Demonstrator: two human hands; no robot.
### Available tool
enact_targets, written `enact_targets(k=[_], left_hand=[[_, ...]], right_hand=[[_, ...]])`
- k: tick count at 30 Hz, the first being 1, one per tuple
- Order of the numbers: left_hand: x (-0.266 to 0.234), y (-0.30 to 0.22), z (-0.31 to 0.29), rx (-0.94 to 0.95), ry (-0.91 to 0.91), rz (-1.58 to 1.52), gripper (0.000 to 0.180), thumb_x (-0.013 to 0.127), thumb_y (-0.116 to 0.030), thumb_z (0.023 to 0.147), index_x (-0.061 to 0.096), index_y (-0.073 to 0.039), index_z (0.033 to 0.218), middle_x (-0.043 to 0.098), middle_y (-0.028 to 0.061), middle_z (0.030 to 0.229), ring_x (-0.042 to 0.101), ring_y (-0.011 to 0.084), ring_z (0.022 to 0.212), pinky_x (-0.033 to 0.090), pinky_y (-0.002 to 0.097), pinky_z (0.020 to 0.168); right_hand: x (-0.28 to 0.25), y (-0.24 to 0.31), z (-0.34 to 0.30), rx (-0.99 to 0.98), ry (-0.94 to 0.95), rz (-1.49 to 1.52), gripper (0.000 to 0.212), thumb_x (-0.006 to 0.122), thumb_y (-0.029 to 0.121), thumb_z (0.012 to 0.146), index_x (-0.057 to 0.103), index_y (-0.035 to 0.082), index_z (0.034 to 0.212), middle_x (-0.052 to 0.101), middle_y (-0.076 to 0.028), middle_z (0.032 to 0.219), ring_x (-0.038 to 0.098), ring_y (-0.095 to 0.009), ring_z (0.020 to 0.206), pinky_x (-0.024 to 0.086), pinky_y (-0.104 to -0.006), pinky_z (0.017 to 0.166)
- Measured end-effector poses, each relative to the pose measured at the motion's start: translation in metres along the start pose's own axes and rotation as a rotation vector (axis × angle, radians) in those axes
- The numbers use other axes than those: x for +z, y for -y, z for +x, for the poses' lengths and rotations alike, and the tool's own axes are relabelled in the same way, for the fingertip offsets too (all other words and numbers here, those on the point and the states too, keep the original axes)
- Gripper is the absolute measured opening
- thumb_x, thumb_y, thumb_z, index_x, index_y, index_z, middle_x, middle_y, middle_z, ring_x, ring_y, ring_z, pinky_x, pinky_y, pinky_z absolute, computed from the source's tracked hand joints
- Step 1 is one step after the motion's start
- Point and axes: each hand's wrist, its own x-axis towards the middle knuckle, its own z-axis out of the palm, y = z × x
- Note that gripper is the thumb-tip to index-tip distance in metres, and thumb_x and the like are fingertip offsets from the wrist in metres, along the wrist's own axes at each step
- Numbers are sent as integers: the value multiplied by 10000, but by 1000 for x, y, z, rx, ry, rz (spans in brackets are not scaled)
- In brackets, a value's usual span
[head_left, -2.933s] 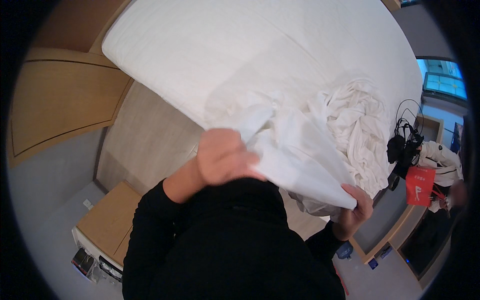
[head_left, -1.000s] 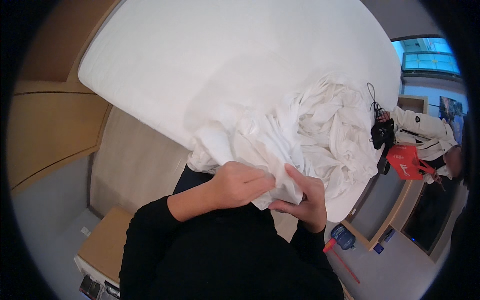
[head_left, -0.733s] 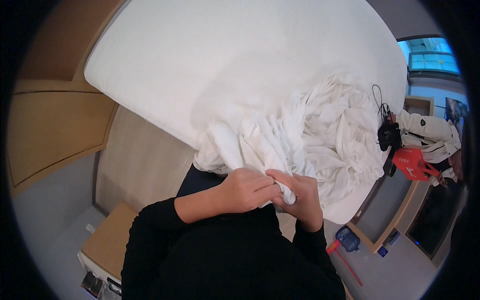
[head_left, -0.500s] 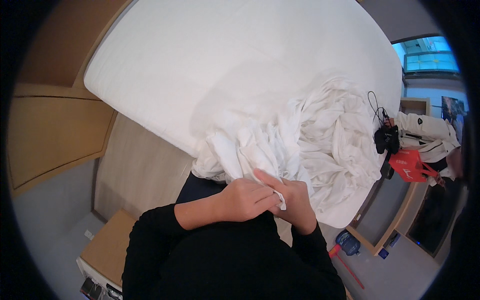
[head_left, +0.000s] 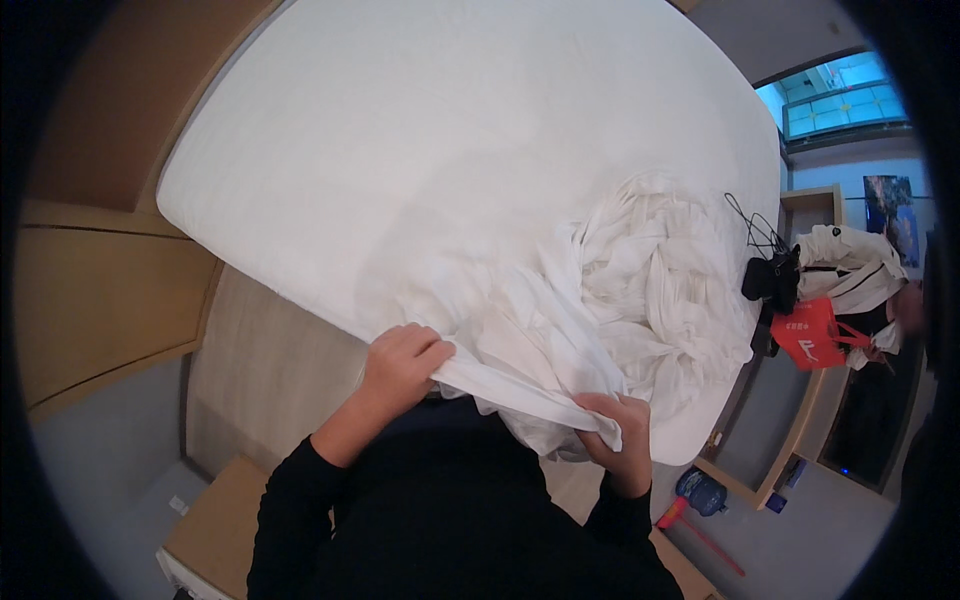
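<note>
A large, crumpled white sheet [head_left: 650, 275] lies heaped on the near right part of the white mattress [head_left: 430, 110]. My left hand [head_left: 400, 366] grips its hemmed edge, with the fingers folded over the cloth. Farther right, my right hand [head_left: 621, 440] pinches the same edge, and a short end of cloth sticks out past the thumb. Between my hands the hem is pulled into a fairly straight band in front of my body. The rest of the sheet trails from this band back to the heap in loose folds.
At the mattress's right side are a black bag with a cord [head_left: 770, 278], a red bag [head_left: 806, 332] and a pale jacket [head_left: 850, 262]. A blue water jug [head_left: 701, 492] stands on the floor at right. Wooden cabinets [head_left: 110, 300] line the left, near a brown-topped box [head_left: 222, 525].
My hands were together at the gathered cloth and have moved apart, left hand to the left, right hand to the right and slightly down. The sheet's edge is now stretched between them.
</note>
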Motion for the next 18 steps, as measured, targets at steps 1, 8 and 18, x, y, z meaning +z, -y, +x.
enact_targets(k=[1,8,18], left_hand=[[-2,2,-1,-21,-52,11,263,665,-49,601,642,-79,862,599,80,774,588,278,689,445,367,585],[27,18,-17,-180,-129,-185,280,688,-101,644,643,-73,919,589,95,857,570,300,801,430,383,693],[168,80,-102,-777,599,5,1251,869,-369,557,71,-240,1512,146,221,1498,255,465,1319,389,621,931]], right_hand=[[-1,0,-3,24,-5,0,285,719,69,645,695,85,928,645,-146,721,645,-317,653,481,-343,571],[-9,-11,-20,67,-102,-38,237,728,106,627,688,63,856,645,-148,704,636,-328,635,483,-357,575],[-27,-9,-71,197,-327,-245,237,720,233,606,693,75,782,623,-135,671,598,-328,620,434,-380,590]])
